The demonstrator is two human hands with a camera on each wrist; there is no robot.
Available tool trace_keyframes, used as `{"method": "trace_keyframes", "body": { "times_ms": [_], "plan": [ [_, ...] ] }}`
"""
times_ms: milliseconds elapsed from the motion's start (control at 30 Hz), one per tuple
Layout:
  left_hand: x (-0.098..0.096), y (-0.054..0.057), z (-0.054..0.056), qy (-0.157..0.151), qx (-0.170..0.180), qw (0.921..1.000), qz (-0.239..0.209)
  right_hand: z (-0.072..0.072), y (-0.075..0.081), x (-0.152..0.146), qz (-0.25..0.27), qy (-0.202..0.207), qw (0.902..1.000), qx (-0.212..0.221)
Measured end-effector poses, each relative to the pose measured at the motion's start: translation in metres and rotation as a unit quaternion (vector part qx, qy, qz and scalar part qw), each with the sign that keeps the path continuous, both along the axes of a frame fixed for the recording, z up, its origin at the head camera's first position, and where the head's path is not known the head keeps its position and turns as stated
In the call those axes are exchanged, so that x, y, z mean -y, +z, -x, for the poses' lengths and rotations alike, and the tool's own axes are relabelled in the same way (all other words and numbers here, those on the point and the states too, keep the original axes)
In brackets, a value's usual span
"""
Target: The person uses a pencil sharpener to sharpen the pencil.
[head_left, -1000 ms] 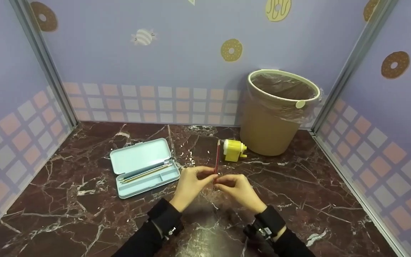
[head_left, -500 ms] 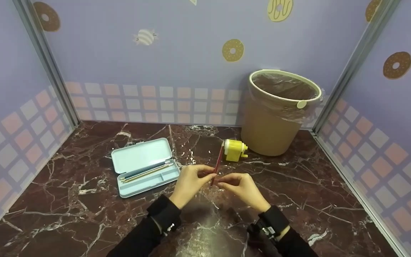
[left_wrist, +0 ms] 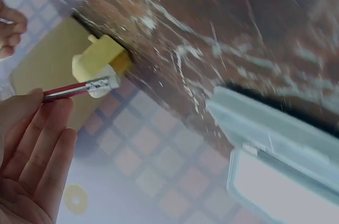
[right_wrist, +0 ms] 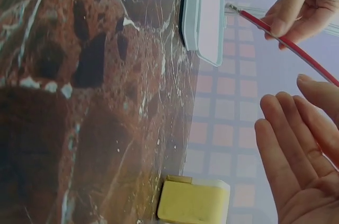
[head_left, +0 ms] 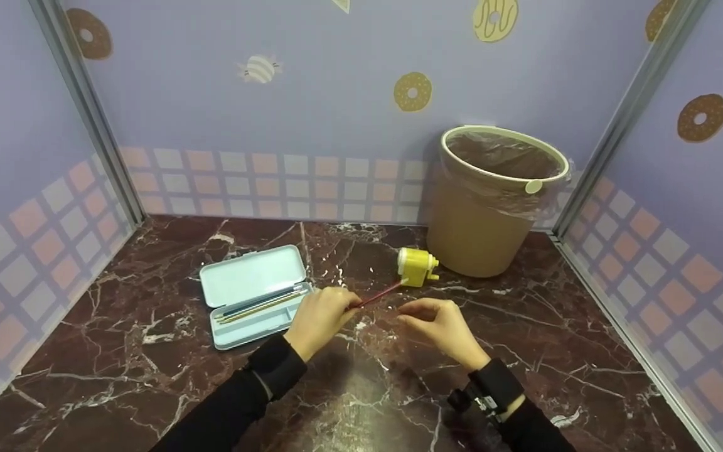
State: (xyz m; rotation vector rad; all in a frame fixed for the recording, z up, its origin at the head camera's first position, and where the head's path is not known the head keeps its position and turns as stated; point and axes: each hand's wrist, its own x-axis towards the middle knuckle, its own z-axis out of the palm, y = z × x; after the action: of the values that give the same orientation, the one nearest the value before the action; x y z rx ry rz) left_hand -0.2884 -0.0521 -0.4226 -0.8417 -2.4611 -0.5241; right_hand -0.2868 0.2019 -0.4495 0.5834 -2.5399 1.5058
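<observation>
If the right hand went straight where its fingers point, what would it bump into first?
Probably the red pencil pinched in the left hand. In the head view it slants across the way ahead of the right hand. Height is hard to judge, so the hand might miss it.

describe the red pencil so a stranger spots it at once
On the dark red marbled tabletop, find the open, pale blue, rectangular pencil case. Right of it in the head view, the bare left hand pinches the slim red pencil. Unlike the blue and yellowish pencils lying inside, it is red and held up.
</observation>
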Motion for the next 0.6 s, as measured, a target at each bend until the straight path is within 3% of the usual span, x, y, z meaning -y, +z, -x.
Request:
{"method": "trace_keyframes", "body": {
  "times_ms": [133,300,600],
  "plan": [
    [0.0018,-0.0018,0.0004,0.018,-0.069,0.9953,0.065,0.0011,0.0022,-0.0012,-0.006,-0.014,0.9995,-0.026],
    [0.0007,-0.0010,0.0022,0.033,-0.144,0.9796,0.136,0.0029,0.0044,-0.0026,-0.003,-0.011,0.9991,-0.041],
    [-0.0063,0.0044,0.0002,0.046,-0.200,0.9455,0.253,0.0011,0.0072,-0.0026,-0.025,-0.020,0.9973,-0.066]
  ]
}}
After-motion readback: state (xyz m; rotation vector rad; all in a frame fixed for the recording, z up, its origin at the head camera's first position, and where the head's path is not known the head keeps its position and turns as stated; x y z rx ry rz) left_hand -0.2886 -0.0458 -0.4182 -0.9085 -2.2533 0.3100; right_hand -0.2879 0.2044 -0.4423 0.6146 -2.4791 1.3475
